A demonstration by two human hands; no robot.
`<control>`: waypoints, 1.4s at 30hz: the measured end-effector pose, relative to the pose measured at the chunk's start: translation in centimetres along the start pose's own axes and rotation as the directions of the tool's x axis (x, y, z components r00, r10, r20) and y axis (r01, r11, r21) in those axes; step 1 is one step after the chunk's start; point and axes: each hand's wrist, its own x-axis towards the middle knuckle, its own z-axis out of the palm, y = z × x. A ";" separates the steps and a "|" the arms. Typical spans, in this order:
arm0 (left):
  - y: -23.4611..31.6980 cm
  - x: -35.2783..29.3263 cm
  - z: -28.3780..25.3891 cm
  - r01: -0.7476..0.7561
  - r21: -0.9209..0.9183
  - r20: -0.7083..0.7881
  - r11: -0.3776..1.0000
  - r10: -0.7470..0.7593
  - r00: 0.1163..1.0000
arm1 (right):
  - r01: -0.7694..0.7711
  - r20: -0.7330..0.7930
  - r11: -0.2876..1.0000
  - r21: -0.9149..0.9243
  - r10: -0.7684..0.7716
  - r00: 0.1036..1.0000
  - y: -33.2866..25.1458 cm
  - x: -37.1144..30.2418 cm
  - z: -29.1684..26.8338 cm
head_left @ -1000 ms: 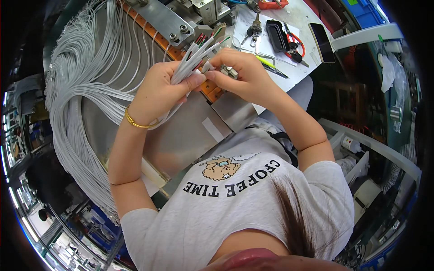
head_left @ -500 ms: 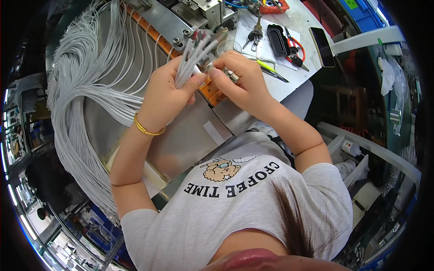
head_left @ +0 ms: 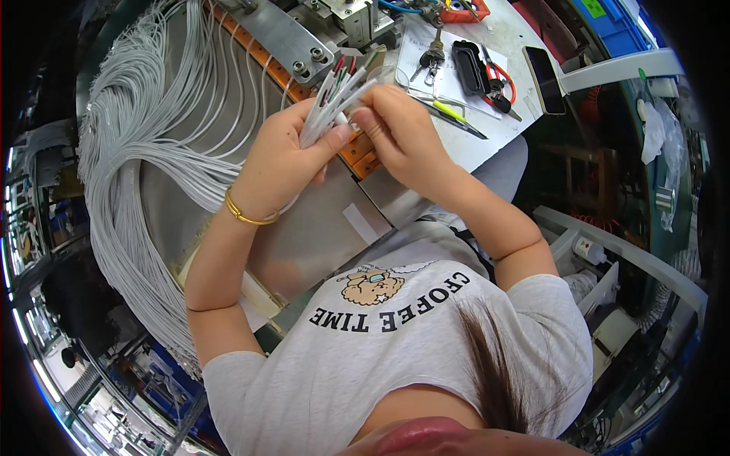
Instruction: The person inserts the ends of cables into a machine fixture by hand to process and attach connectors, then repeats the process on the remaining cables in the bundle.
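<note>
My left hand is closed around a bundle of grey cables, whose ends fan upward and away from me. Red, green and white wire tips show at the far ends of the bundle. Against its right side, my right hand is closed, thumb and forefinger pinched at one of the cables. The exact grip point is partly hidden by the fingers. Both hands are above an orange strip along the edge of a metal machine.
A large mass of grey cables drapes over the metal surface at left. On the white table lie keys, a black case, red-handled pliers, a yellow-and-black pen and a phone. A red tray sits farther back.
The cable ends are more fanned out, with their coloured tips showing more plainly. My right hand has shifted and turned slightly, its fingers curling in at the bundle. The left hand keeps its hold.
</note>
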 end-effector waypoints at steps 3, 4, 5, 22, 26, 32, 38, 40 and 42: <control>-0.3 0.2 -0.9 0.133 0.191 0.038 0.973 -0.142 0.989 | -0.252 0.133 0.967 -0.021 0.253 0.958 2.4 -0.4 -0.5; -0.5 0.3 -0.8 0.133 0.190 0.041 0.973 -0.143 0.989 | -0.255 0.132 0.967 -0.023 0.255 0.958 3.0 -0.5 -0.4; -0.7 0.3 -0.7 0.138 0.245 0.012 0.960 -0.145 0.989 | -0.249 0.147 0.966 -0.064 0.256 0.955 3.5 -0.6 -0.4; -0.3 0.5 -1.3 -0.011 0.397 -0.005 0.918 0.014 1.000 | -0.225 0.044 0.974 -0.031 0.227 0.973 4.9 -0.7 -0.4; -0.1 0.0 -1.1 0.016 0.243 0.025 0.970 -0.023 0.999 | -0.072 0.064 0.992 0.102 0.066 0.996 2.2 0.0 -0.2; 0.5 0.1 -0.9 -0.015 0.220 0.087 0.975 -0.004 0.996 | -0.164 0.197 0.945 0.282 0.110 0.974 1.6 0.0 -0.7; 0.8 0.1 -1.2 0.037 0.201 0.106 0.979 -0.059 0.993 | -0.120 0.328 0.985 0.124 0.073 0.942 0.7 0.7 -2.1; 0.8 0.1 -1.0 0.057 0.180 0.112 0.982 -0.078 0.991 | -0.051 0.323 0.993 0.104 0.014 0.946 0.5 0.9 -2.2; 0.7 0.0 -0.8 0.050 0.120 0.090 0.992 -0.061 0.994 | -0.330 0.397 0.915 0.230 0.221 0.891 0.0 0.9 -2.3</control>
